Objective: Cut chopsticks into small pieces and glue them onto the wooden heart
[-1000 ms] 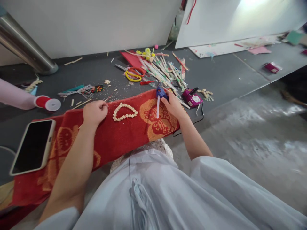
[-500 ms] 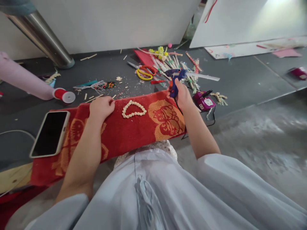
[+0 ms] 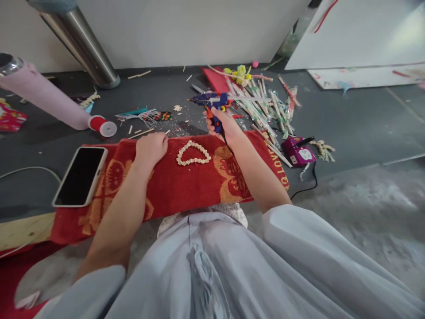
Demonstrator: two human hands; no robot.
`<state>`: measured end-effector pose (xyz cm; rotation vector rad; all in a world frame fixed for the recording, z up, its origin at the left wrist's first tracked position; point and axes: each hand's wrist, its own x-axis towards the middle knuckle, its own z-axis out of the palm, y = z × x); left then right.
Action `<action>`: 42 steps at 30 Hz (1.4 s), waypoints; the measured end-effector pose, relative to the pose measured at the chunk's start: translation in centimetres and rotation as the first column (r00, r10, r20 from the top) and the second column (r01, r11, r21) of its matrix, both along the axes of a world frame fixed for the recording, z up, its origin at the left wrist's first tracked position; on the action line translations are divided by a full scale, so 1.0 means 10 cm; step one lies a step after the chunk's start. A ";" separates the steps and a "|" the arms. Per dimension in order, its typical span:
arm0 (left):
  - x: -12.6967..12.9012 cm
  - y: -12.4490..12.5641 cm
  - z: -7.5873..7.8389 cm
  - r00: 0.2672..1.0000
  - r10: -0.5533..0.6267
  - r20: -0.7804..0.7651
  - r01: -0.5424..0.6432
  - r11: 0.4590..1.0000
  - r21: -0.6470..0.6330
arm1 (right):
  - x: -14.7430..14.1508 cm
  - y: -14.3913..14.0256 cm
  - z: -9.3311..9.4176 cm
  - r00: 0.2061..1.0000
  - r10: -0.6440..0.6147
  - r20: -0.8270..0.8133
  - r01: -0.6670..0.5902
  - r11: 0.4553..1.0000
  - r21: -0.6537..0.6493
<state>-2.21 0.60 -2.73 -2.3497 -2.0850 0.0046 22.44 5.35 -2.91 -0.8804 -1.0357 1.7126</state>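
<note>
My right hand [image 3: 225,125] grips a blue glue gun [image 3: 212,101], fingers wrapped round its handle near the orange trigger. The gun's nozzle points left, and a clear glue stick juts from its back end. My left hand [image 3: 151,148] rests closed on the red towel [image 3: 166,195]; its curled fingers hide whatever is inside, if anything. Between my hands, a heart-shaped outline of small pale pieces [image 3: 193,153] lies on the towel, touched by neither hand. Short pale stick bits [image 3: 177,107] and crumbs are scattered beyond the towel.
A phone [image 3: 80,176] lies at the left, near a red ribbon spool [image 3: 103,126], a pink bottle [image 3: 46,95] and a steel tumbler [image 3: 88,48]. Several wrapped sticks [image 3: 257,102] are heaped behind the gun. A purple box [image 3: 299,150] stands at right.
My right hand has brought the glue gun leftward, and its nozzle now shows pointing left. The view has shifted slightly. My left hand stays closed on the towel.
</note>
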 end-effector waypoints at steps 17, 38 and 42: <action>0.18 0.48 0.33 0.995 0.079 0.066 -0.081 0.996 0.028 | -0.03 0.02 -0.13 0.993 -0.088 -0.084 0.089 0.996 0.004; 0.43 1.57 0.13 0.983 -0.172 -0.066 0.169 0.985 -0.045 | -0.03 0.06 -0.10 0.988 -0.119 -0.099 0.112 0.991 -0.066; 0.51 1.64 0.17 0.971 -0.197 -0.135 0.185 0.978 -0.098 | -0.03 0.06 -0.09 0.988 -0.115 -0.105 0.109 0.992 -0.066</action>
